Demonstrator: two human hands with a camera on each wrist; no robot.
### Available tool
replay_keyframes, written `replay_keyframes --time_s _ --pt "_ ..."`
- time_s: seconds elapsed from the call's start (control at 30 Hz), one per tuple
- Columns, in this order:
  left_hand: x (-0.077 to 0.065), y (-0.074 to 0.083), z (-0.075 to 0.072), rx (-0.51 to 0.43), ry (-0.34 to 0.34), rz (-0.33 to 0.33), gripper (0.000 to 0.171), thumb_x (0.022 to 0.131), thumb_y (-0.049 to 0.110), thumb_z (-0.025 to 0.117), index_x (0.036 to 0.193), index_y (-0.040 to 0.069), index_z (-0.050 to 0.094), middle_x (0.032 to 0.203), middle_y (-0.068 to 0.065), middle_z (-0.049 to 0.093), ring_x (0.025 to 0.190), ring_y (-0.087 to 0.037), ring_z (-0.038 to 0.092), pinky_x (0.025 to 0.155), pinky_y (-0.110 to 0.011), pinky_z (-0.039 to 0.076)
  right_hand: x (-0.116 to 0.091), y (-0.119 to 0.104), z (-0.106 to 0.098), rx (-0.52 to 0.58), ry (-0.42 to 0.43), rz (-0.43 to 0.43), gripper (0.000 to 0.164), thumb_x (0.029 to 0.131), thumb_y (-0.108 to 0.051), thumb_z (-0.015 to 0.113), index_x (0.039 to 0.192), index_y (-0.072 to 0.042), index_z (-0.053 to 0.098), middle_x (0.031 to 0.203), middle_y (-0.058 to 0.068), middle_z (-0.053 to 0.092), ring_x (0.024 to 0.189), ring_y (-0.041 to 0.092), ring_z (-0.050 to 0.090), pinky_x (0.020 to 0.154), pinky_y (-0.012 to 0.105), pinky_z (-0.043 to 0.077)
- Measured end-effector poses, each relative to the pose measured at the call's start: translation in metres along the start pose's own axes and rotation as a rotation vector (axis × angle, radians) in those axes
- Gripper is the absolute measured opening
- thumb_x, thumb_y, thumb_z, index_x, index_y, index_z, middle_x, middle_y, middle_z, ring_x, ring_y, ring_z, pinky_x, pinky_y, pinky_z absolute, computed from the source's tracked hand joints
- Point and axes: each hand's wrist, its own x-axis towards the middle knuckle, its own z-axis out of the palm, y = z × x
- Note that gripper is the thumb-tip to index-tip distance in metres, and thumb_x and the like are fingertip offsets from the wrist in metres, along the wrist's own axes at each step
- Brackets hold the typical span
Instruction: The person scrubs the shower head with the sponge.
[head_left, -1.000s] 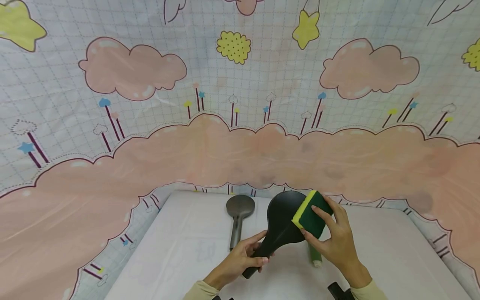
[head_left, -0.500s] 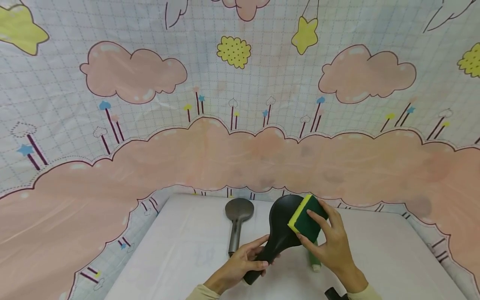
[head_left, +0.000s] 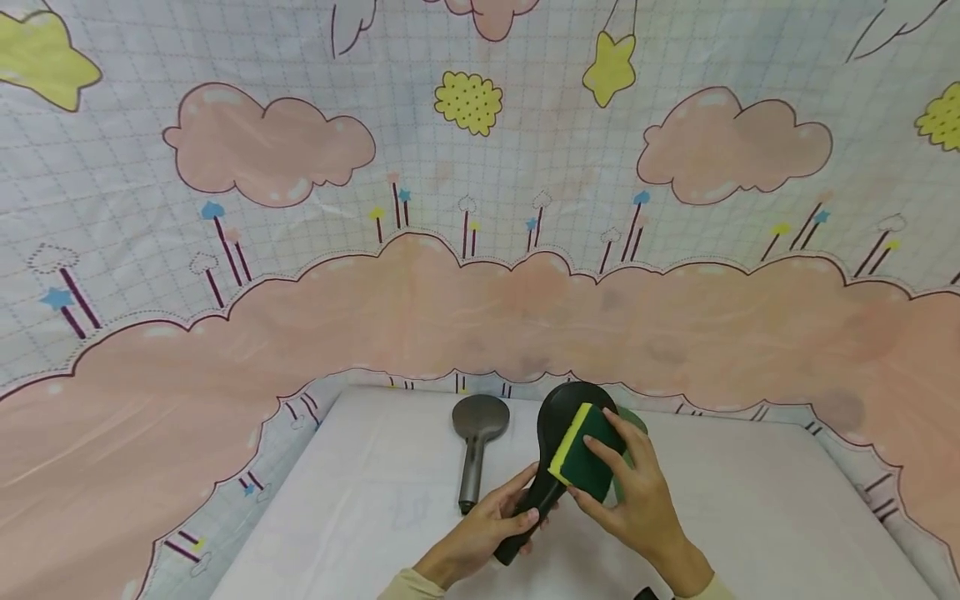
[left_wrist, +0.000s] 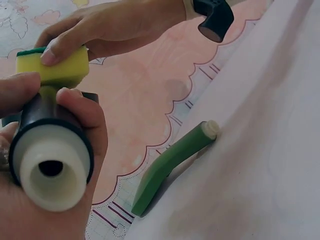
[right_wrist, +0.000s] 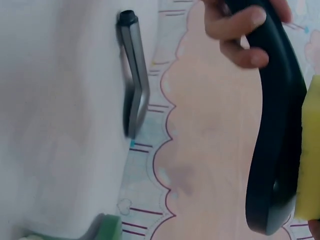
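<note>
My left hand (head_left: 483, 527) grips the handle of a black handheld shower head (head_left: 557, 417), held up above the table with its round head away from me. In the left wrist view, the handle's hollow white end (left_wrist: 52, 182) faces the camera. Between thumb and fingers, my right hand (head_left: 643, 504) pinches a yellow and green sponge (head_left: 592, 457). The sponge's yellow side lies against the black shower head, near where head and handle join. The right wrist view shows the yellow side (right_wrist: 310, 155) touching the black surface.
A grey shower head (head_left: 480, 417) lies on the white table (head_left: 360, 467), left of the hands. Behind the right hand lies a green shower head (head_left: 636, 419), partly hidden; its handle (left_wrist: 172, 159) shows in the left wrist view. A patterned cloth (head_left: 480, 317) hangs behind.
My right hand has moved the sponge left and down along the black shower head, from the round head toward the handle. The left hand keeps its grip, nearly in place.
</note>
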Motion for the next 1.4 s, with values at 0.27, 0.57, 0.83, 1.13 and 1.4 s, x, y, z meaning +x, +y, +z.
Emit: replay_keyframes --time_s 0.27,0.57,0.83,1.13,1.4 --pt "-0.003 0.0 -0.002 -0.016 0.012 -0.016 0.063 0.103 0.025 0.051 0.158 0.02 0.02 0.122 -0.006 0.061 0.087 -0.008 0.056 0.06 -0.018 0.046 0.0 0.01 -0.007 0.006 -0.024 0.004 0.062 0.087 -0.065 0.059 0.124 -0.017 0.066 0.145 0.019 0.048 0.132 0.031 0.043 0.113 0.009 0.02" --pt "-0.006 0.001 -0.001 -0.034 0.053 -0.038 0.059 0.103 0.029 0.051 0.156 0.018 0.029 0.111 -0.004 0.068 0.077 -0.006 0.059 0.057 -0.018 0.047 0.004 0.027 -0.016 -0.011 -0.027 0.102 0.062 0.072 -0.038 0.085 0.126 -0.015 0.064 0.144 0.02 0.047 0.129 0.03 0.045 0.103 0.003 0.025" --pt "-0.005 0.001 0.003 -0.008 0.047 -0.039 0.057 0.103 0.026 0.051 0.155 0.018 0.03 0.109 -0.001 0.065 0.083 -0.008 0.059 0.06 -0.019 0.049 0.003 0.038 -0.017 0.021 0.008 0.169 0.071 0.064 -0.015 0.088 0.13 -0.011 0.062 0.15 0.017 0.043 0.134 0.022 0.042 0.1 0.001 0.028" --pt "-0.003 0.0 0.006 -0.006 0.055 -0.057 0.059 0.102 0.025 0.052 0.156 0.018 0.029 0.107 -0.002 0.057 0.072 -0.009 0.056 0.06 -0.02 0.049 0.005 0.029 -0.015 0.026 0.005 0.164 0.069 0.065 -0.02 0.088 0.128 -0.012 0.063 0.148 0.019 0.044 0.134 0.026 0.042 0.104 0.003 0.026" --pt "0.002 -0.001 0.006 -0.038 0.023 -0.017 0.058 0.103 0.025 0.051 0.156 0.021 0.028 0.12 -0.004 0.059 0.098 -0.011 0.062 0.064 -0.024 0.056 0.007 0.017 -0.012 0.03 -0.018 0.136 0.067 0.067 -0.031 0.088 0.127 -0.013 0.064 0.148 0.019 0.044 0.134 0.029 0.042 0.103 0.005 0.027"
